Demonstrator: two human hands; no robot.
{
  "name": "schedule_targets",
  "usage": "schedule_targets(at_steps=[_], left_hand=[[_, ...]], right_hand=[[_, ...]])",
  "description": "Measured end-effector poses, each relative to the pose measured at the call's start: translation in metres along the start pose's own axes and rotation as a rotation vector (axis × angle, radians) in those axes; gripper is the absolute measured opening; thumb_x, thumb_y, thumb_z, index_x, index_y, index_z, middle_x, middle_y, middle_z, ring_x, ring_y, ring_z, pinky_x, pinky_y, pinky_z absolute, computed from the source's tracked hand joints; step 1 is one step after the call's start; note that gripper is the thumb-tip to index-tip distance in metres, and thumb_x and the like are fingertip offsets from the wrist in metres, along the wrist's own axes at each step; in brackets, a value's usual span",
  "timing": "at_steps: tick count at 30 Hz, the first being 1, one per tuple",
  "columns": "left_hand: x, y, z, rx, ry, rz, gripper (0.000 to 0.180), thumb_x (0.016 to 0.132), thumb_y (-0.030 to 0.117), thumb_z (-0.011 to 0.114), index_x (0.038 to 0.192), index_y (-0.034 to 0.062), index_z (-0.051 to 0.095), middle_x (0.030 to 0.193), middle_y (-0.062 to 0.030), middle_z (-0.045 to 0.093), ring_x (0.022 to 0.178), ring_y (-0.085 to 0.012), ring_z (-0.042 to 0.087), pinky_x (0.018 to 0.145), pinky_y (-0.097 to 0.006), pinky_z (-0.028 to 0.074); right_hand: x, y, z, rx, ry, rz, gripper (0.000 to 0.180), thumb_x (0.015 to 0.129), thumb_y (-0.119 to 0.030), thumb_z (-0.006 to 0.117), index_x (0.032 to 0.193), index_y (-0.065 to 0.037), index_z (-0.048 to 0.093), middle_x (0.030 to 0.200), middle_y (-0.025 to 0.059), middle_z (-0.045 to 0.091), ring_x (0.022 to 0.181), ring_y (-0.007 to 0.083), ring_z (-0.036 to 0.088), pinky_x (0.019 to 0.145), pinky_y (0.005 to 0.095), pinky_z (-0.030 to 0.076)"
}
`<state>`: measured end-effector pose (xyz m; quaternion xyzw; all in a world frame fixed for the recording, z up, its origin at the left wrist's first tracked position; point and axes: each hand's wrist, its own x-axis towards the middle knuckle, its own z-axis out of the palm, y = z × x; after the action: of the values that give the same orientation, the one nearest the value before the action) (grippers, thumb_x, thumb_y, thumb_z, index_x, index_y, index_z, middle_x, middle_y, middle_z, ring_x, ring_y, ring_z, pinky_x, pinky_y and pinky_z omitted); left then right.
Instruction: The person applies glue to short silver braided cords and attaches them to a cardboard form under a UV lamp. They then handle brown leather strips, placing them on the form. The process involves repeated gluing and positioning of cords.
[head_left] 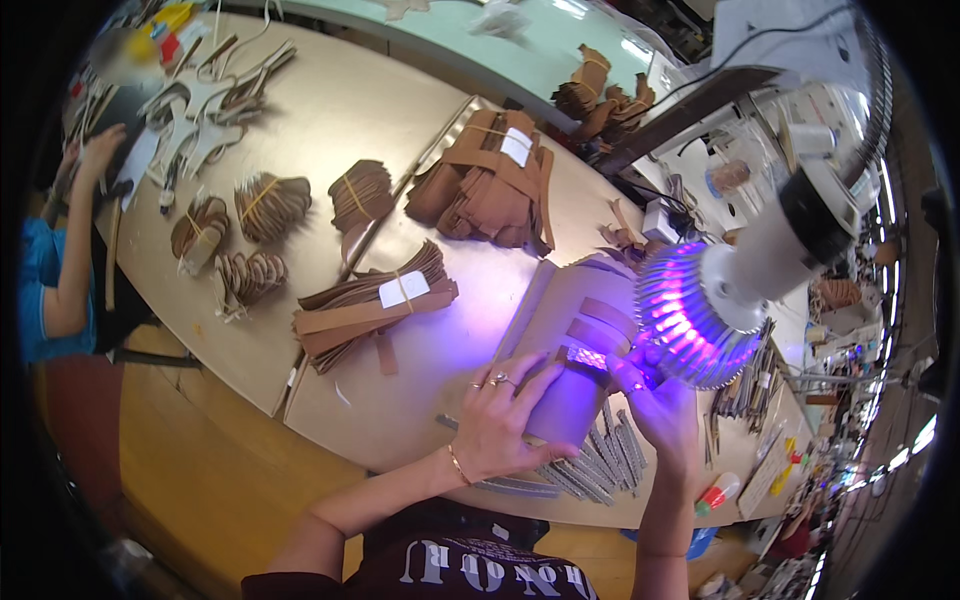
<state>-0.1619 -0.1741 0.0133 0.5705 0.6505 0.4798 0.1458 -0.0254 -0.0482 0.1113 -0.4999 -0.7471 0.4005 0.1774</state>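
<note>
Small strip being tended on a brown form under violet light

At the far left, a co-worker's hand [103, 148] is reaching beside pale cut pieces [195, 105]. Nearer the middle, banded brown bundles [272, 208] are lying on the table [200, 290], with a labelled strip bundle [375, 315] just left of the work area.

The person's left hand [500, 420] is lying with fingers extended and spread over the left side of the brown form [575, 405], apparently steadying it. Grey strips [610, 455] are lying beneath and around the form's near end. On the form, two short brown strips [603, 322] are lying on the far side of a shiny patterned patch [587, 358], which is sitting between the two hands. The right hand [655, 405] is bending its fingers in at the patch's right end; whether it is pinching anything cannot be told. Just beyond, a finned lamp [695, 320] is casting violet light over both hands.

The step in hand seems to be positioning or smoothing the patch; the next move is probably calling for a steady left hand and light, even fingertip pressure from the right.
</note>
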Motion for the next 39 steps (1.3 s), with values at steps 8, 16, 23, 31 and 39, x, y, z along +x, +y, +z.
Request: schedule_targets(at_steps=[8,16,23,31,39], left_hand=[[-0.001,-0.002,0.001,-0.058,-0.012,-0.021,0.104,0.058,0.081,0.069,0.129,0.0047,0.059,0.126,-0.0152,0.056,0.113,-0.0333,0.058,0.099,-0.050,0.040],[-0.002,-0.007,0.006,-0.073,0.018,0.010,0.101,0.063,0.079,0.066,0.129,0.0038,0.058,0.127,-0.0146,0.054,0.115,-0.0326,0.053,0.099,-0.049,0.041],[-0.003,-0.010,0.010,-0.080,0.026,0.018,0.100,0.063,0.081,0.065,0.129,0.0048,0.059,0.127,-0.0141,0.054,0.118,-0.0305,0.052,0.102,-0.049,0.039],[-0.004,-0.010,0.011,-0.076,0.014,0.010,0.100,0.064,0.081,0.063,0.129,0.0049,0.059,0.128,-0.0137,0.054,0.118,-0.0305,0.052,0.103,-0.050,0.038],[-0.003,-0.010,0.011,-0.084,0.022,0.012,0.100,0.061,0.079,0.068,0.127,0.0047,0.060,0.126,-0.0145,0.055,0.116,-0.0317,0.054,0.100,-0.050,0.041]], right_hand=[[-0.001,-0.011,0.023,-0.032,0.092,0.035,0.026,0.086,0.005,0.063,0.098,-0.006,0.044,0.072,0.0005,0.056,0.062,0.0085,0.059,0.059,0.0225,0.050],[0.001,-0.029,0.033,0.076,0.173,0.160,0.026,0.085,0.005,0.063,0.098,-0.007,0.043,0.069,0.0007,0.059,0.061,0.0085,0.059,0.058,0.0222,0.049],[0.001,-0.039,0.033,0.068,0.119,0.161,0.027,0.084,0.005,0.064,0.096,-0.007,0.043,0.067,-0.0001,0.057,0.060,0.0076,0.057,0.058,0.0226,0.048],[0.001,-0.042,0.035,0.034,0.098,0.135,0.027,0.084,0.006,0.064,0.096,-0.007,0.044,0.071,-0.0003,0.055,0.063,0.0065,0.056,0.059,0.0221,0.048],[-0.002,-0.031,0.030,0.067,0.083,0.086,0.027,0.087,0.003,0.066,0.099,-0.006,0.043,0.075,0.0021,0.059,0.067,0.0082,0.059,0.059,0.0227,0.048]])
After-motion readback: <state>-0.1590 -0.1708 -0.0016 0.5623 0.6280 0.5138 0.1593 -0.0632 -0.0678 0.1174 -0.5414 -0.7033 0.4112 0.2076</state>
